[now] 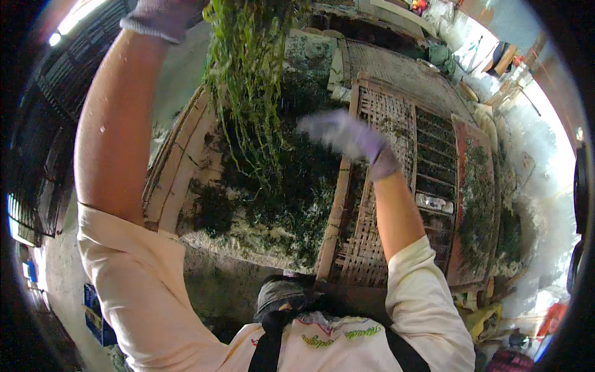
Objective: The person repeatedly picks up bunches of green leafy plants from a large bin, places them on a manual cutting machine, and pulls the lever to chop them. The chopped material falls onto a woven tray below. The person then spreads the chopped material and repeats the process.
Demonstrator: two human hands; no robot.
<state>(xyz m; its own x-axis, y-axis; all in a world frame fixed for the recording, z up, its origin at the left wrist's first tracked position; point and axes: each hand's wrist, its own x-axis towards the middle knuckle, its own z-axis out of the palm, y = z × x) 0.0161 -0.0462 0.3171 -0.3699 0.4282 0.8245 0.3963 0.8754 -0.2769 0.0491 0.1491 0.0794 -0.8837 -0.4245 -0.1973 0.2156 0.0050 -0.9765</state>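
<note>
My left hand [160, 17], in a light purple glove, is raised at the top edge, its fingers cut off by the frame. From it hangs a large bunch of long green strands that look like seaweed [246, 69], blurred by motion. Below the bunch, dark green plant matter [297, 195] lies spread over a pale work surface [251, 246]. My right hand [341, 132], also gloved and blurred, hovers over the dark matter near a frame with woven slats [372, 200]. Nothing shows in it, and its fingers look extended.
A slatted rack section [434, 162] and a reddish board [469, 204] with green bits lie to the right. Wooden boards [174, 162] edge the left side. A blue crate [98, 316] stands on the floor at lower left. Clutter fills the far right.
</note>
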